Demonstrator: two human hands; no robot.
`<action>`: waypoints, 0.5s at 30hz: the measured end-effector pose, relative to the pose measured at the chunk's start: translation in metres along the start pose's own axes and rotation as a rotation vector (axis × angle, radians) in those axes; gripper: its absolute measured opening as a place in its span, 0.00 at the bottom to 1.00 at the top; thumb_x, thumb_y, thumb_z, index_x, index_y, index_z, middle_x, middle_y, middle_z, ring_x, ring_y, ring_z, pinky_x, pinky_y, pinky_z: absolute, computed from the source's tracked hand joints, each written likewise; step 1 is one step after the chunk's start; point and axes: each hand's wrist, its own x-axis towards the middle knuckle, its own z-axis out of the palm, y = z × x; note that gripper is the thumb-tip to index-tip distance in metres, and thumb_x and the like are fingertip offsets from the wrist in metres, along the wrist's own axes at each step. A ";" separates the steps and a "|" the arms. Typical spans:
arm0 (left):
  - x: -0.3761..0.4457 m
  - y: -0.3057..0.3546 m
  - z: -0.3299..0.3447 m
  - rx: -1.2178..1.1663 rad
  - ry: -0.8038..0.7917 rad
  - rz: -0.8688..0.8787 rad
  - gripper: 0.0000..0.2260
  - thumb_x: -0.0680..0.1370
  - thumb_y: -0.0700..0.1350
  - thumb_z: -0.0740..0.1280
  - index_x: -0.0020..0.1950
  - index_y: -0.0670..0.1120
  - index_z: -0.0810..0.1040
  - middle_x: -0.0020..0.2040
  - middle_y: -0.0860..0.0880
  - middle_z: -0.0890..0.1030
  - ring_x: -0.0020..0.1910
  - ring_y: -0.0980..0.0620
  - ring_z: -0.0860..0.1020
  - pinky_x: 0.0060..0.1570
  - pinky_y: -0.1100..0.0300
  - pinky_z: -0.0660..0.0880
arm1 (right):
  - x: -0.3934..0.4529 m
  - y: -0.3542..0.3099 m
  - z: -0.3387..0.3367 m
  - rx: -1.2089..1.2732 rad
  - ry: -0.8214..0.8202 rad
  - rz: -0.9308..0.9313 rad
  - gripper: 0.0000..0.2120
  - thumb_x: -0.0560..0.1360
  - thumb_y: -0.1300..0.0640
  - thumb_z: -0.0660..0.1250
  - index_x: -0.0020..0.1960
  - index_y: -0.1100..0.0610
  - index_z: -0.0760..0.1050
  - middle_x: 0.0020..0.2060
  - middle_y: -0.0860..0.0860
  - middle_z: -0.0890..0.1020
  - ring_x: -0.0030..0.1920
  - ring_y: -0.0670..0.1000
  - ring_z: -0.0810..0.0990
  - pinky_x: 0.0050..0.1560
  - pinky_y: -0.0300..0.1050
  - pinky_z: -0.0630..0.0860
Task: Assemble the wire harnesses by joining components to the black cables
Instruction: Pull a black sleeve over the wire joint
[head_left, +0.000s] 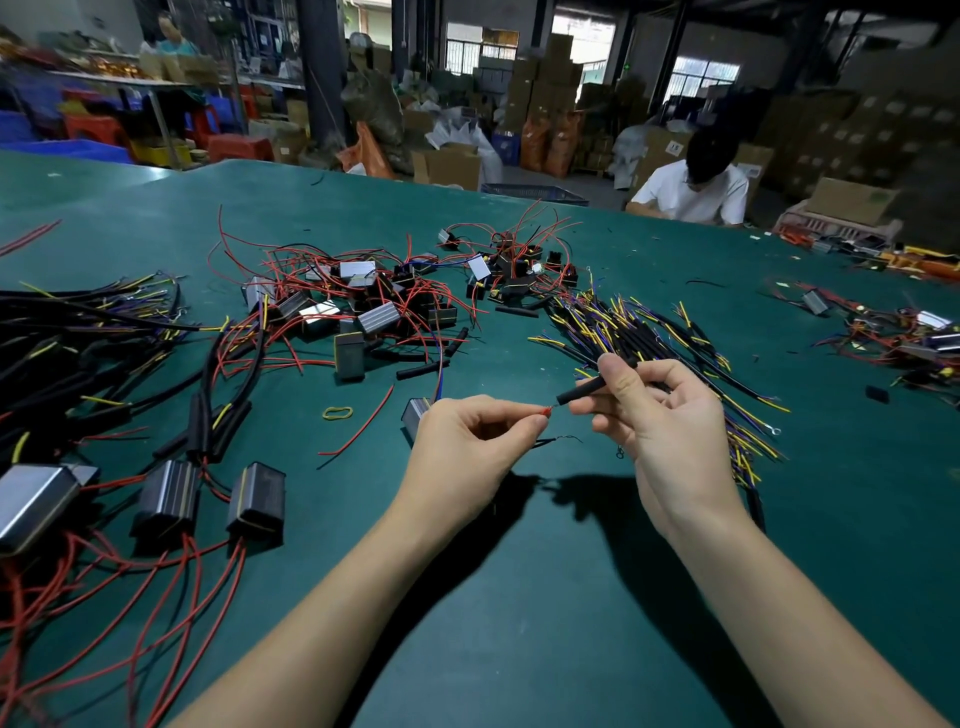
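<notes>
Green felt worktop (519, 597) carries heaped grey box modules with red leads (358, 306); left hand (467, 441) pinches a red wire tip (545, 411), right hand (660, 415) grips a black cable sleeve (587, 388).

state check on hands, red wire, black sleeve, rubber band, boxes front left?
left hand: pinches red wire tip
right hand: grips black sleeve
red wire: tip just short of sleeve mouth, not inserted
black sleeve: held tilted above the table
rubber band: lying loose
metal boxes: front left, red leads attached
</notes>
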 end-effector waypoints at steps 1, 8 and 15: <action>0.000 0.000 0.000 -0.003 -0.002 -0.004 0.03 0.74 0.40 0.72 0.45 0.46 0.86 0.39 0.45 0.84 0.38 0.55 0.77 0.45 0.59 0.73 | 0.000 0.000 0.000 0.005 0.002 0.009 0.11 0.73 0.60 0.70 0.41 0.58 0.67 0.32 0.56 0.83 0.30 0.51 0.83 0.29 0.35 0.74; -0.001 0.002 0.000 -0.003 -0.003 -0.020 0.03 0.74 0.40 0.72 0.45 0.45 0.86 0.38 0.48 0.84 0.38 0.57 0.78 0.45 0.61 0.74 | -0.001 0.000 0.001 -0.013 -0.020 0.002 0.11 0.74 0.60 0.69 0.41 0.56 0.66 0.34 0.59 0.83 0.30 0.52 0.83 0.30 0.36 0.75; -0.001 0.005 0.001 -0.018 0.016 0.019 0.09 0.72 0.39 0.74 0.51 0.47 0.83 0.34 0.49 0.82 0.34 0.56 0.76 0.40 0.63 0.74 | -0.001 0.004 0.002 -0.142 -0.107 -0.069 0.11 0.74 0.63 0.69 0.40 0.57 0.67 0.32 0.58 0.83 0.30 0.54 0.82 0.29 0.38 0.75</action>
